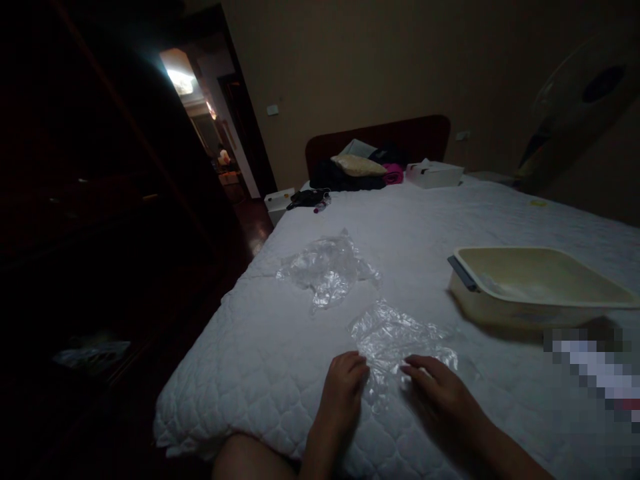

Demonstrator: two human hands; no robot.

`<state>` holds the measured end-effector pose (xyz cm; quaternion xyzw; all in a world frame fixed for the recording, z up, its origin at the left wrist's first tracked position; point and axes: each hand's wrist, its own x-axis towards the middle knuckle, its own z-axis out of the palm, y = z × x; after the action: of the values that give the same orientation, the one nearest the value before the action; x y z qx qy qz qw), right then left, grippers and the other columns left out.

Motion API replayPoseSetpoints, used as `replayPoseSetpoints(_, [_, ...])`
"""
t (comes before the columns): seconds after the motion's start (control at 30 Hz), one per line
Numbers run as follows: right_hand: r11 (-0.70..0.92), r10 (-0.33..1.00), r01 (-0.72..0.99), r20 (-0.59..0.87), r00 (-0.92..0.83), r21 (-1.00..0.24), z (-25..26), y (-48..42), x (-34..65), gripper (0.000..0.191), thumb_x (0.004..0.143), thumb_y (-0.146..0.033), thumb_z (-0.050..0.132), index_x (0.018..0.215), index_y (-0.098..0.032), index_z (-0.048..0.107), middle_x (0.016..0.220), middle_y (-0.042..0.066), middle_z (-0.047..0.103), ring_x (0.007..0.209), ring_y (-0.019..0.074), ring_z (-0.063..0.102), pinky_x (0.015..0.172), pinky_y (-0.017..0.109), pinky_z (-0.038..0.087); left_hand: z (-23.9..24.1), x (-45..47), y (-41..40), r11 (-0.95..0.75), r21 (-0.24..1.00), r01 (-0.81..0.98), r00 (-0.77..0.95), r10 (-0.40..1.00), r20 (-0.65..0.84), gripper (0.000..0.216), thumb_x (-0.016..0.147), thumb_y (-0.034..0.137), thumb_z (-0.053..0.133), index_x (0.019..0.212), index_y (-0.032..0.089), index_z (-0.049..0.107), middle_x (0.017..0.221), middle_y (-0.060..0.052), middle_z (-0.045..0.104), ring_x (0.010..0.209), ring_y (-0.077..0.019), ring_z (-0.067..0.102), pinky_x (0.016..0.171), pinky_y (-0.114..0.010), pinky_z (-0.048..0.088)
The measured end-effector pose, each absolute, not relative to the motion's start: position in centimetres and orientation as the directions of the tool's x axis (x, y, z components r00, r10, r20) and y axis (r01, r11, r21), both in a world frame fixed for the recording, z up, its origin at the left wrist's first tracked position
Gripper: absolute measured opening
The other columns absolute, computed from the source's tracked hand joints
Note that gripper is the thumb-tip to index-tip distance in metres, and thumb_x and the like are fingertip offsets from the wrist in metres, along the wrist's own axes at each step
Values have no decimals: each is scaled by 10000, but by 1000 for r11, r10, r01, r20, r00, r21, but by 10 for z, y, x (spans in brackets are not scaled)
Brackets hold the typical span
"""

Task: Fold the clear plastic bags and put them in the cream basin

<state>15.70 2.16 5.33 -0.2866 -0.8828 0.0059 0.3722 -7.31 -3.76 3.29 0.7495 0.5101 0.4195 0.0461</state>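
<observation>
Landmark: cream tub (530, 316). Near clear film (395, 337) is lying left of the tub and slightly nearer the person, crumpled, and is being attended by both hands. The left hand (345, 379) is being held at the film's margin away from the tub, fingers half curled; the right hand (440, 387) is being held at the tub-side margin, fingers loosely bent, slightly apart. Whether film is being pinched by either cannot be told. Second film (333, 267) is lying farther left of the tub, near the first.

Step in hand is being read as thin-film handling. Light fingertip pressure is probably being called for, one margin being pinned while creases are being eased outward; tearing is being risked by hard pulls.

Edges: the bed's (260, 373) left side is running well left of the tub, beyond both films. White quilting is stretching between second film and tub, and behind the tub; most room is being judged there. Rightward sweeps are being limited by the tub's grey handle (463, 273).
</observation>
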Motion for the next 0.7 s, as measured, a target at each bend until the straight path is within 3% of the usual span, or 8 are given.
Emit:
replayPoseSetpoints(0.27, [826, 559, 412, 465, -686, -385, 42, 13, 120, 299, 831, -122, 447, 1107, -188, 543, 984, 87, 633, 876, 180, 588, 767, 337, 502, 35, -73, -37, -433, 562, 705, 79, 835, 545, 274, 796, 37, 516, 1011, 194, 582, 1037, -69, 604, 1011, -196, 531, 876, -407, 455])
replayPoseSetpoints(0.47, [831, 554, 407, 497, -668, -379, 33, 13, 125, 238, 833, -153, 483, 1058, -185, 552, 961, 76, 651, 875, 183, 596, 791, 354, 493, 38, -70, -34, -395, 577, 715, 68, 861, 504, 207, 788, 80, 556, 956, 195, 596, 986, -57, 623, 994, -207, 540, 879, -411, 447])
replayPoseSetpoints(0.7, [853, 520, 387, 639, -567, -351, 39, 8, 125, 220, 821, -127, 471, 1011, -180, 568, 900, 86, 652, 822, 180, 609, 741, 339, 506, 46, -63, -34, -333, 571, 750, 19, 874, 485, 127, 794, 131, 545, 875, 201, 613, 943, -48, 634, 964, -207, 551, 873, -401, 444])
